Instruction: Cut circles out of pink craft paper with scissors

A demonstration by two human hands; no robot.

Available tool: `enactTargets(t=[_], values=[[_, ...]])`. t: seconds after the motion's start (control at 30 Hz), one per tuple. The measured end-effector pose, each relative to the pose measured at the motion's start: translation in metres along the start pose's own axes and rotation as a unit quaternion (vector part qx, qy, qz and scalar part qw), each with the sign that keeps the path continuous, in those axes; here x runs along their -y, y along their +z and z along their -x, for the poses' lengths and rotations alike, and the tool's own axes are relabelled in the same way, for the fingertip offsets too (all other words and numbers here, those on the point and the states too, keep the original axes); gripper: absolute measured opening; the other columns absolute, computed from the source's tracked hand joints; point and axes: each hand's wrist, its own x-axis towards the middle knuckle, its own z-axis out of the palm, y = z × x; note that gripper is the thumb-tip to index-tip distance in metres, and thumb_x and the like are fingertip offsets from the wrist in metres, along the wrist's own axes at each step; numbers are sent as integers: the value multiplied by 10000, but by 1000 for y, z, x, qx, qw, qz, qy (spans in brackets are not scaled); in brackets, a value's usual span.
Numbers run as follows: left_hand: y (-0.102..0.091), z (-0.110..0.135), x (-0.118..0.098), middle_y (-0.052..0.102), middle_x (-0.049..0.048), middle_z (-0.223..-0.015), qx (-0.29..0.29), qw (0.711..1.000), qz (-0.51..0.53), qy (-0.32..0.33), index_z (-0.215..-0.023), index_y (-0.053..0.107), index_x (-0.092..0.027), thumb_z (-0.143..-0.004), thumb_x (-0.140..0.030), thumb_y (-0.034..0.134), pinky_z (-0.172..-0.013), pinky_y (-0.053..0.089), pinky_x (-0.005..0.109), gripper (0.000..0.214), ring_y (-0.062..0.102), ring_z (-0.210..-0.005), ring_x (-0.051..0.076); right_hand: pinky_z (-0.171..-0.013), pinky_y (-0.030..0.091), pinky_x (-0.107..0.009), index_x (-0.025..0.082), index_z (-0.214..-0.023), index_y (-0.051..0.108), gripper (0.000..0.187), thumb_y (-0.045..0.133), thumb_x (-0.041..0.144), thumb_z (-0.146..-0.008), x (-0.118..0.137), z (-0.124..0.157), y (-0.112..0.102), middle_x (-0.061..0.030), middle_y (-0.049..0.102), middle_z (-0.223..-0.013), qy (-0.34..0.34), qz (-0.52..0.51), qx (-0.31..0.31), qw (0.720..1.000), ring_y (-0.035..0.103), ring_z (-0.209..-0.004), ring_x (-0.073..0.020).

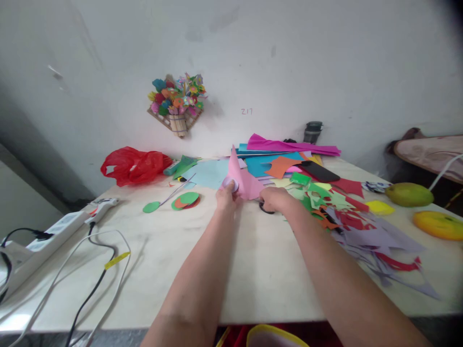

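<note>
My left hand pinches a pink sheet of paper that stands up from the table, one corner pointing upward. Under the thumb a small pale round piece lies against the sheet. My right hand is closed at the sheet's lower right edge, round scissors whose black loop handle shows below the fingers; the blades are hidden. To the left lie green and orange paper circles in a small stack, and a single green circle touches a thin lilac strip.
Paper scraps cover the right side, near a black phone and two mangoes. Coloured sheets lie at the back. A red plastic bag, a power strip and loose cables occupy the left.
</note>
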Motion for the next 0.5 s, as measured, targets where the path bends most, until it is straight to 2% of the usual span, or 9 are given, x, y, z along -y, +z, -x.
enactTargets(t=[0.17, 0.27, 0.37, 0.43, 0.5], values=[[-5, -8, 0, 616, 3, -749, 23, 998, 50, 6, -781, 598, -152, -709, -70, 709, -613, 559, 265, 156, 608, -611, 109, -723, 472, -348, 206, -954, 763, 341, 652, 142, -638, -12, 0, -4, -158, 713, -1057, 12, -34, -24, 999, 661, -961, -316], [-7, -12, 1, 620, 7, -764, 24, 997, 66, 8, -808, 598, -156, -703, -78, 718, -643, 571, 279, 178, 626, -663, 125, -622, 462, -308, 197, -752, 768, 190, 721, 165, -571, -24, 2, -6, -116, 742, -839, 9, -113, -27, 993, 679, -783, -277], [-8, -14, 0, 618, 6, -760, 26, 997, 69, 9, -818, 594, -156, -712, -78, 703, -657, 576, 284, 171, 630, -661, 124, -478, 425, -267, 178, -613, 713, 55, 730, 155, -565, -41, 5, -5, -65, 662, -535, -9, -267, 52, 962, 609, -494, -187], [-8, -14, -1, 617, 8, -756, 24, 997, 67, 9, -816, 587, -152, -726, -74, 682, -662, 579, 290, 153, 624, -635, 116, -429, 394, -250, 175, -609, 684, 39, 715, 172, -586, -54, 7, -3, -41, 638, -494, -12, -332, 111, 937, 564, -413, -155], [-8, -14, -1, 617, 7, -745, 21, 998, 64, 10, -833, 582, -153, -745, -79, 660, -658, 579, 287, 139, 620, -617, 110, -425, 398, -248, 172, -627, 668, 93, 741, 207, -580, -64, 10, -2, -42, 638, -500, -38, -387, 128, 912, 549, -397, -144]])
